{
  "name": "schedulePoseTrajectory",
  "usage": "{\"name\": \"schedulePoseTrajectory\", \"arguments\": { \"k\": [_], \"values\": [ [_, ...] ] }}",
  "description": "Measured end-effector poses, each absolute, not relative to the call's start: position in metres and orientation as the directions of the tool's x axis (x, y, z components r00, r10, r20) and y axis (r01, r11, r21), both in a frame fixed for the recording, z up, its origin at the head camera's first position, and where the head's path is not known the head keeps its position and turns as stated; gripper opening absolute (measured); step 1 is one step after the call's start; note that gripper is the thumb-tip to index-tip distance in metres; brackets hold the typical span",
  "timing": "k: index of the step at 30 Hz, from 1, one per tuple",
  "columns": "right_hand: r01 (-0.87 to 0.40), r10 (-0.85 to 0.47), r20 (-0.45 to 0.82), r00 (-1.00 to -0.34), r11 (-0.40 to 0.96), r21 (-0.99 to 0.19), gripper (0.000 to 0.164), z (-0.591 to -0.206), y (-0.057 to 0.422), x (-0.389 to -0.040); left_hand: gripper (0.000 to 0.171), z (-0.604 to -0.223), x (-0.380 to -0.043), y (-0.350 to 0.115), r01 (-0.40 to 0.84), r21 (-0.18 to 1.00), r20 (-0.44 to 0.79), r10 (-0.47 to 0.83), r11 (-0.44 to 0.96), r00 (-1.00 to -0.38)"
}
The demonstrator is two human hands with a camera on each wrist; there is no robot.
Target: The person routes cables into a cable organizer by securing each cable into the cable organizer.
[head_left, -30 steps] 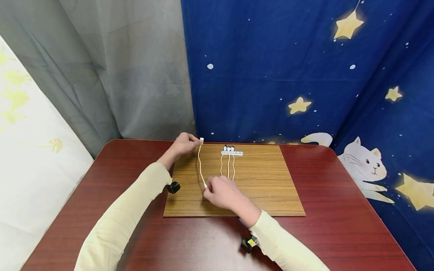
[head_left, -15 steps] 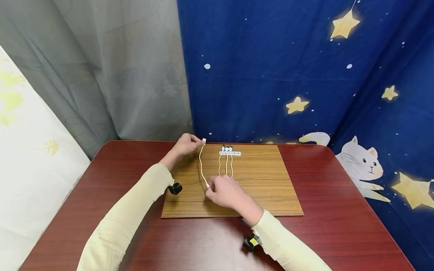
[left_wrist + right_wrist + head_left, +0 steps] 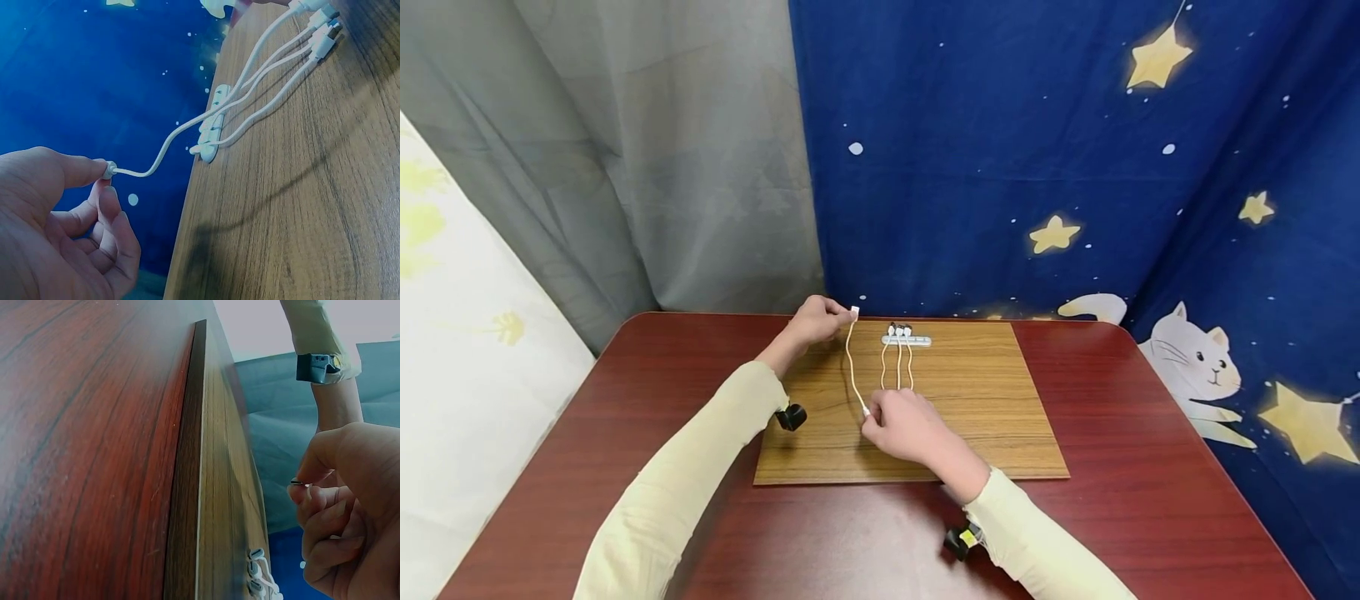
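Observation:
A short white charging cable (image 3: 852, 367) stretches between the two hands above the wood-grain board (image 3: 977, 408). The left hand (image 3: 820, 320) pinches its far plug between thumb and index finger, near the board's back left corner. At the near end, the right hand (image 3: 907, 425) pinches the other connector, whose metal tip (image 3: 296, 482) peeks out in the right wrist view. To the right of the held cable, a pale cable clip (image 3: 214, 134) sits by the board's back edge. Three more white cables run from it toward the right hand, which hides their near ends in the head view.
The board lies on a reddish-brown table (image 3: 1150, 450). Behind the table hang a grey curtain (image 3: 730, 167) and a blue starry curtain (image 3: 970, 167). Loose connectors (image 3: 323, 45) of the clipped cables lie on the board, close below the right hand.
Both hands have shifted slightly to the right over the board, carrying the stretched cable closer to the clip. Their pinches look the same, and the head view has turned a little.

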State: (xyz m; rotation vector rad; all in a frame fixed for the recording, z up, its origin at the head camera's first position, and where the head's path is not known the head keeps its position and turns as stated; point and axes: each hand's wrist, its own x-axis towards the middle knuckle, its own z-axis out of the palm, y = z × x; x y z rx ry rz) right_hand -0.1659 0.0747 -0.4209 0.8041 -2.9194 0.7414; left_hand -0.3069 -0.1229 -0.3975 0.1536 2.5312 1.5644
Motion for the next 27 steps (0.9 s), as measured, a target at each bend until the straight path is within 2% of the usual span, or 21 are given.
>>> {"name": "schedulePoseTrajectory", "arguments": {
  "k": [14,27],
  "values": [
    [-0.454,-0.449,0.129,-0.884,0.763,-0.460,0.017,-0.426,0.086,-0.164,0.021,-0.399,-0.305,-0.112,-0.010,0.890,-0.100,0.176,0.455,-0.979],
    [-0.458,-0.447,0.139,-0.884,0.766,-0.450,0.021,-0.426,0.088,-0.165,0.024,-0.399,-0.309,-0.103,-0.008,0.891,-0.101,0.180,0.455,-0.979]
  ]
}}
